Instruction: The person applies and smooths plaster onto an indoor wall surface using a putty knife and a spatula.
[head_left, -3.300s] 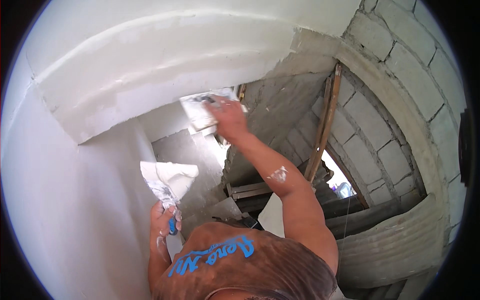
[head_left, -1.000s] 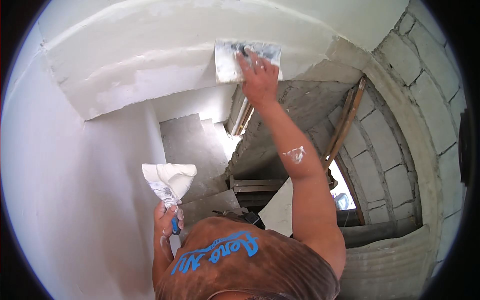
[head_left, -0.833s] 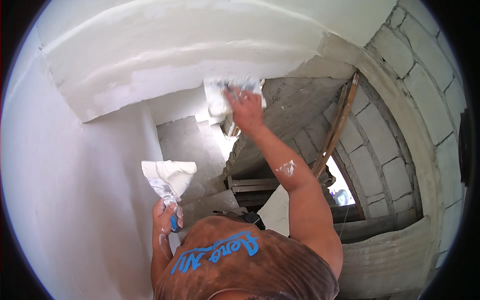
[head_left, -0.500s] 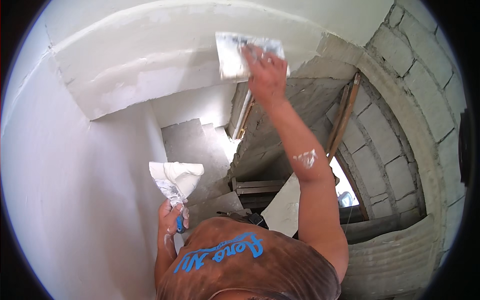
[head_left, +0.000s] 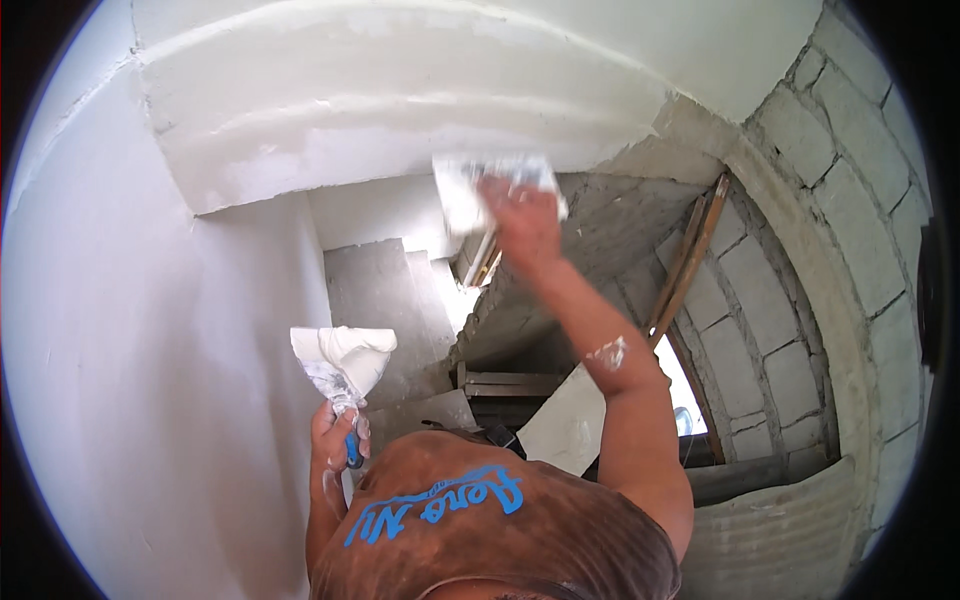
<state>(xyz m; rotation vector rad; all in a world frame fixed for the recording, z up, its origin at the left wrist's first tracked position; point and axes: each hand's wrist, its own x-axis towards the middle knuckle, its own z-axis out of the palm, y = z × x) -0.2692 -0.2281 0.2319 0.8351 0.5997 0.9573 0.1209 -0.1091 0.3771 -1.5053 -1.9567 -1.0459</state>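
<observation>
My left hand (head_left: 330, 436) is closed around the blue handle of a wide putty knife (head_left: 312, 362), held upright low beside the left wall. A thick lump of white putty (head_left: 362, 352) sits on its blade. Up ahead, my right hand (head_left: 528, 225) grips a flat rectangular plastering blade (head_left: 458, 192), its face smeared with white and slightly blurred. This blade is at the lower edge of the pale plastered band (head_left: 330, 140); whether it touches the surface I cannot tell. White putty is smeared on my right forearm.
On the left rises a smooth white wall (head_left: 110, 330). Below are grey steps (head_left: 375, 290) and dark wooden boards (head_left: 510, 385). Bare block walls (head_left: 850, 190) curve round the right, with wooden posts (head_left: 692, 255) leaning beside an opening.
My right hand has drawn the plastering blade down from the band's face to its lower edge. The view has shifted a little; my left hand still holds the loaded putty knife.
</observation>
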